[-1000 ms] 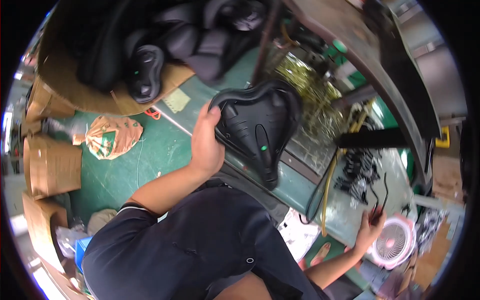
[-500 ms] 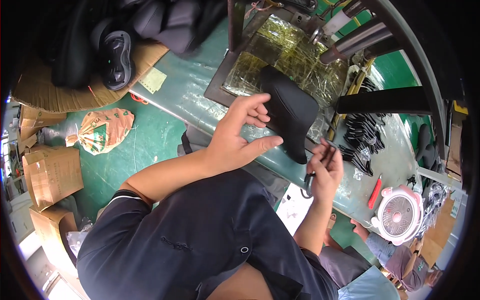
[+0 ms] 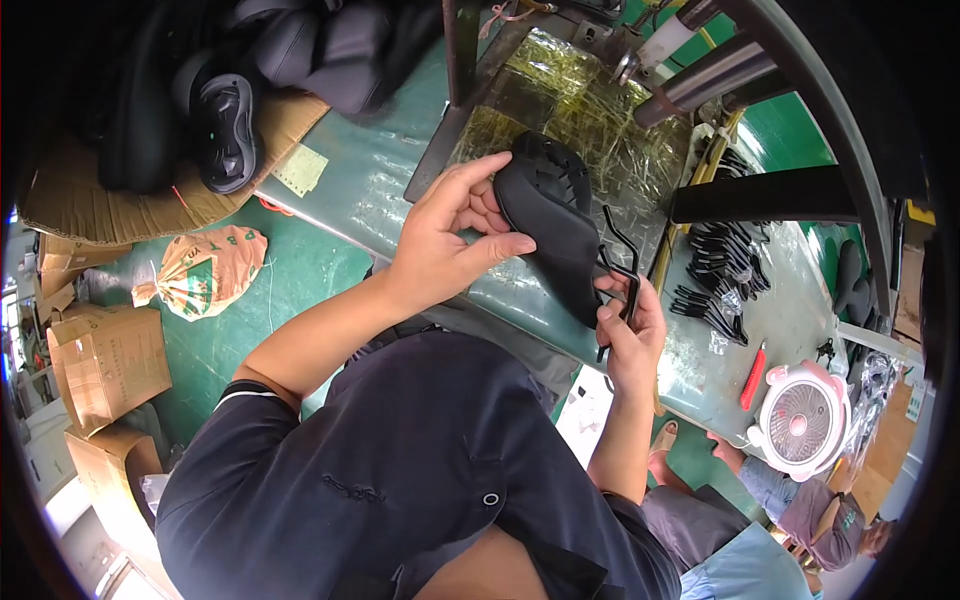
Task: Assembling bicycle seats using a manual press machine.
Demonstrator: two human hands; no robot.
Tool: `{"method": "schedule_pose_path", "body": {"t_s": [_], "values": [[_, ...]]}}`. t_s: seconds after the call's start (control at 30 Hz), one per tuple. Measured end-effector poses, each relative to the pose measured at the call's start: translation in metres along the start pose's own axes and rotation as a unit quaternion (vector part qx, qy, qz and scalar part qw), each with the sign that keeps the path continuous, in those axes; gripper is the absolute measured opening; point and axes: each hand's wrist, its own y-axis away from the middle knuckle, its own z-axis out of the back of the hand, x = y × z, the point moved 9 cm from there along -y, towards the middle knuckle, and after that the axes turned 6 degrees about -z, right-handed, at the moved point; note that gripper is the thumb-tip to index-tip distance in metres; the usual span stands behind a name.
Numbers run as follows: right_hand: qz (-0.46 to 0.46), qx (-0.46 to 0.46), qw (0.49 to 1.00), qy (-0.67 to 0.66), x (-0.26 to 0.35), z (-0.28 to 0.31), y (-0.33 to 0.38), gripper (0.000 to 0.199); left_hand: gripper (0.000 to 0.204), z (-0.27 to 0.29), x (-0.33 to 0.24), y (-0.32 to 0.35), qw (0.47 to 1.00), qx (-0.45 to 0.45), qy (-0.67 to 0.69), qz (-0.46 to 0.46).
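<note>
one black seat [image 3: 553,255] is tilted over the table [image 3: 385,165], its edge grasped by the left hand [image 3: 455,225]; the right hand [image 3: 635,335] grasps a bent black rod [image 3: 635,264] just beside it. holding the seat steady and guiding the rod slowly, clear of the smooth side, should help avoid scratches.

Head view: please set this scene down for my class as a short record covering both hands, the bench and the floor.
Left hand: holds a curved black padded saddle, underside partly showing
Right hand: holds bent black rods near the saddle's lower end
Green-topped workbench: pile of dark bent rods, slim red tool
Round pink-and-white fan: right of the red tool
Green floor: tied tan bag with green print, brown cardboard boxes alongside
</note>
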Motion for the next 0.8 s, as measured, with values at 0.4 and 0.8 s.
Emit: {"method": "schedule_pose_path", "body": {"t_s": [0.4, 0.8], "values": [[0.004, 0.006, 1.000, 0.008, -0.004, -0.002, -0.001, 0.053, 0.067, 0.019, -0.005, 0.011, 0.999, 0.001, -0.012, -0.033], [0.253, -0.017, 0.921, 0.297, 0.054, -0.039, 0.026, 0.057, 0.076, -0.015, -0.015, -0.043, 0.869, 0.289, -0.323, -0.237]]}}
